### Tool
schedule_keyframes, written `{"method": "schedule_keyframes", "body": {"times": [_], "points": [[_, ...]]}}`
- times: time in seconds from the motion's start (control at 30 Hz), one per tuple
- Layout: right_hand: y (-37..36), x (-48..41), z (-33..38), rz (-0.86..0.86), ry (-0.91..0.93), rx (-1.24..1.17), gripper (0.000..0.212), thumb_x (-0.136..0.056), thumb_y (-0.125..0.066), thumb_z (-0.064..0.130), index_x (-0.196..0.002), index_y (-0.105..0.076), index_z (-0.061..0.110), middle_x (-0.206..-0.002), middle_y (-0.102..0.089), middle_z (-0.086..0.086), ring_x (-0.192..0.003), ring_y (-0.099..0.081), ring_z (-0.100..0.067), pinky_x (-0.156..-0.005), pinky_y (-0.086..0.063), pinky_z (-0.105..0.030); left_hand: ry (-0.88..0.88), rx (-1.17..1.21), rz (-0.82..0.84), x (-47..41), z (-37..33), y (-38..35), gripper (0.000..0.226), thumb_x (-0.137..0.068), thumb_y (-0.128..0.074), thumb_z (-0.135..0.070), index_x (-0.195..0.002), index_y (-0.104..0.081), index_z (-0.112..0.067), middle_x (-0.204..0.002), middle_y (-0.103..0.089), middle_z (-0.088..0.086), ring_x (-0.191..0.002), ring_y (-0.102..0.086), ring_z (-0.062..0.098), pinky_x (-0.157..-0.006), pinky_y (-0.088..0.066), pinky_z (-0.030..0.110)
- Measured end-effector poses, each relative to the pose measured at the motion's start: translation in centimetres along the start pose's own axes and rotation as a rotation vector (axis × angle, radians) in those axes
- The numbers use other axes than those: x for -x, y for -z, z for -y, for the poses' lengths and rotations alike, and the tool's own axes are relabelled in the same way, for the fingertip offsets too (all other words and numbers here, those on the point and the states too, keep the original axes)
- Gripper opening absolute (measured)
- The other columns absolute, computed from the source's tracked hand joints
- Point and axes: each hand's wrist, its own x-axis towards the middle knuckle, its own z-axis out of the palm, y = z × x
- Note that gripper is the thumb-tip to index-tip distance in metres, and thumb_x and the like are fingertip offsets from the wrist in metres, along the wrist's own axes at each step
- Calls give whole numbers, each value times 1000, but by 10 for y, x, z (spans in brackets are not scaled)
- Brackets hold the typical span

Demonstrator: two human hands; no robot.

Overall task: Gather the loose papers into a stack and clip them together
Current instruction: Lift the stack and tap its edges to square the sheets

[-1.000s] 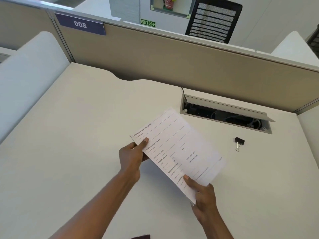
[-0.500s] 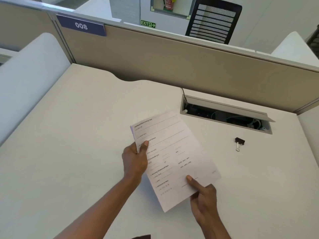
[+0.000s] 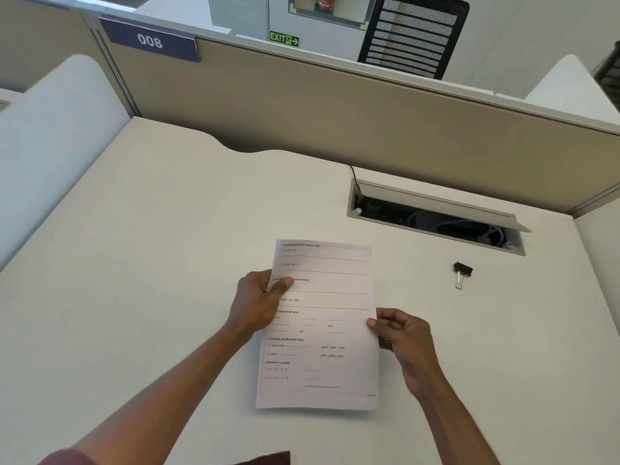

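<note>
A stack of white printed papers (image 3: 322, 327) sits squared up over the white desk (image 3: 151, 263), its long side running away from me. My left hand (image 3: 256, 305) grips the stack's left edge, thumb on top of the sheet. My right hand (image 3: 402, 340) holds the right edge near its middle, with the thumb tip on the paper and the fingers curled behind. A black binder clip (image 3: 462, 271) with silver handles lies alone on the desk to the right of the papers, well apart from both hands.
An open cable tray (image 3: 436, 216) with wires is sunk into the desk behind the papers. A beige partition (image 3: 335, 119) closes the back, a white divider (image 3: 50, 146) the left side. A black mesh chair (image 3: 412, 35) stands beyond the partition.
The papers have turned from a diagonal tilt to straight in front of me. My right hand shifted from the bottom corner to the right edge; my left hand kept its grip.
</note>
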Motion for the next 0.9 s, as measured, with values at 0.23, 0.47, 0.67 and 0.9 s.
{"method": "schedule_keyframes", "body": {"times": [0.23, 0.47, 0.67, 0.9], "points": [[-25, -17, -4, -180, -93, 29, 5, -88, -87, 6, -84, -85, 9, -84, -85, -10, -67, -75, -17, -65, -66, -30, 47, -108, 29, -22, 3, 2, 24, -104, -73, -34, -91, -80, -16, -91, -84, 8, -85, -79, 33, -73, -58, 36], [-48, -27, -20, -382, -98, 304, 5, -86, -89, 17, -83, -84, 17, -85, -83, 1, -88, -78, -27, -84, -64, -43, 146, -406, 41, -34, 14, -8, 32, -105, -67, -41, -119, -78, -13, -116, -80, 8, -104, -77, 34, -94, -65, 50], [-59, -29, -29, -493, -118, 465, 5, -91, -85, 28, -94, -85, 24, -85, -82, 2, -86, -72, -28, -77, -52, -34, 119, -655, -66, -34, 19, -24, 32, -104, -64, -48, -102, -65, -16, -110, -77, 9, -98, -70, 35, -77, -51, 38], [-62, -30, -34, -541, -130, 482, 6, -89, -86, 28, -95, -84, 27, -67, -67, 15, -79, -69, -26, -73, -46, -31, 46, -694, -207, -25, 22, -38, 32, -104, -68, -41, -107, -56, -12, -108, -67, 7, -107, -67, 35, -73, -42, 41]]}}
